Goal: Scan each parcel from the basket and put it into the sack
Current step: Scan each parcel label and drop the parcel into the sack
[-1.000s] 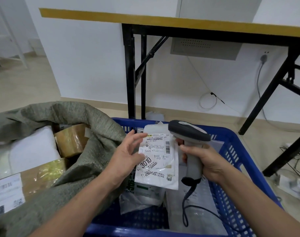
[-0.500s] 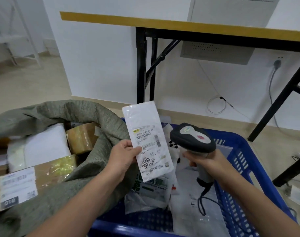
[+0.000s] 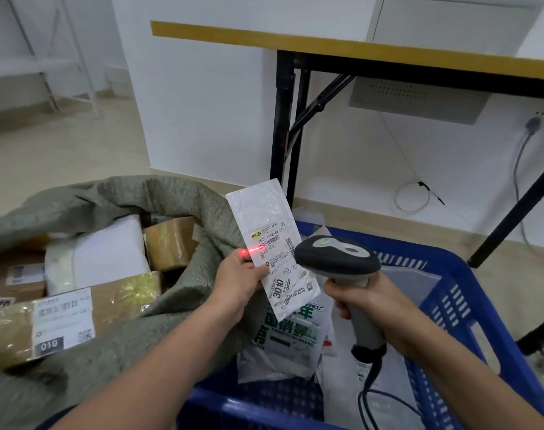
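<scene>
The parcel [image 3: 264, 212] (crossed by a red beam [image 3: 254, 250]) is pinched by the left grip [image 3: 238, 285], the scanner [image 3: 336, 259] clasped by the right grip [image 3: 367, 301].

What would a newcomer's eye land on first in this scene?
First, the red scan line glowing across the label of the slim white parcel, which the left hand holds up at the centre. Just right of it, the right hand grips a grey handheld scanner aimed at that label. Below is the blue basket holding bagged parcels, and at the left a grey-green sack stuffed with boxes.
</scene>
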